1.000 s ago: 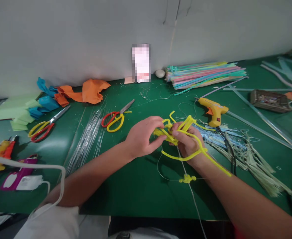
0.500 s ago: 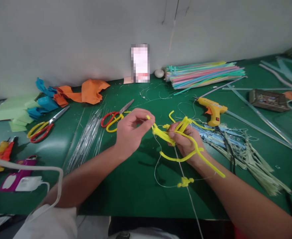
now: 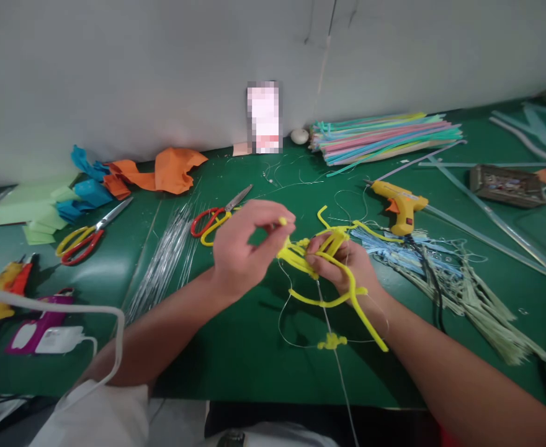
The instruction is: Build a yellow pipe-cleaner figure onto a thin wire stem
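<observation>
Between my hands is a shape bent from yellow pipe cleaners (image 3: 351, 280), with loops and loose ends hanging below. My right hand (image 3: 342, 264) is closed around its middle, thumb on top. My left hand (image 3: 254, 248) pinches a yellow pipe cleaner end (image 3: 282, 221) between thumb and forefinger, at the shape's left side. A thin wire (image 3: 340, 366) runs down from the shape toward the table's front edge. On a fine looped thread hangs a small yellow knotted piece (image 3: 332, 341). Red-and-yellow-handled scissors (image 3: 221, 214) lie just beyond my left hand.
A yellow glue gun (image 3: 399, 205) lies right of my hands, near blue and green strands (image 3: 468, 298). Behind is a bundle of coloured pipe cleaners (image 3: 384, 139). Left lie thin wires (image 3: 165, 261), more scissors (image 3: 91, 234) and a purple power strip (image 3: 38, 326). A phone (image 3: 264, 118) leans on the wall.
My right hand and the yellow shape have shifted slightly left, and the hanging ends swung left. My left hand has turned a little, still pinching the pipe cleaner end.
</observation>
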{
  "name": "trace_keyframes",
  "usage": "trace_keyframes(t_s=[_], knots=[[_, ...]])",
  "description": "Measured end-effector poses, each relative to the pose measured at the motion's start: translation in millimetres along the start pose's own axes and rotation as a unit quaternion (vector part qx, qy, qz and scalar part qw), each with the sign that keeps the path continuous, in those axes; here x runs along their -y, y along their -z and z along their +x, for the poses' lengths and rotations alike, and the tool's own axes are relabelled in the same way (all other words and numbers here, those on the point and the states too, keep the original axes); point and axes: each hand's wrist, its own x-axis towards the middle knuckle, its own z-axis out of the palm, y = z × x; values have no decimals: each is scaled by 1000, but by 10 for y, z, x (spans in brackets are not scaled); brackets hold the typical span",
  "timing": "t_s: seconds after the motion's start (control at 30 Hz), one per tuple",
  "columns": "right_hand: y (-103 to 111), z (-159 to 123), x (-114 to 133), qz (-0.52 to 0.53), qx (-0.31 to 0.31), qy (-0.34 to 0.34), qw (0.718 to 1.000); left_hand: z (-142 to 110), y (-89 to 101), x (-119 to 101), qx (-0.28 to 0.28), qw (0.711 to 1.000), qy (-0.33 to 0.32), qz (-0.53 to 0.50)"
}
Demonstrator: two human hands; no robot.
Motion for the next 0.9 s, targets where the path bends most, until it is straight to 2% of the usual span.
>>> trace_keyframes(t_s=[0.07,0.13,0.23,0.33,0.4,0.53,0.6,0.77,0.9], knots=[[14,6,-21,14,-22,-4,1000,30,8,90,-88,992,66,-68],[27,10,-38,36,-36,-4,999,56,14,205,-151,970,133,-134],[27,12,-44,63,-35,0,997,27,-23,356,-178,935,230,-204],[10,12,-28,79,-60,-8,995,-127,-136,424,-133,906,315,-249],[1,17,-15,90,-91,-13,992,-260,-219,428,-86,898,332,-274],[-3,34,-5,112,-118,-13,987,-422,-294,388,27,926,255,-278],[-3,39,-11,113,-116,-21,987,-422,-292,352,67,928,245,-274],[0,32,-65,114,-84,-37,989,-343,-293,250,77,906,339,-243],[31,28,-110,112,-70,-38,991,-317,-300,238,53,911,352,-209]])
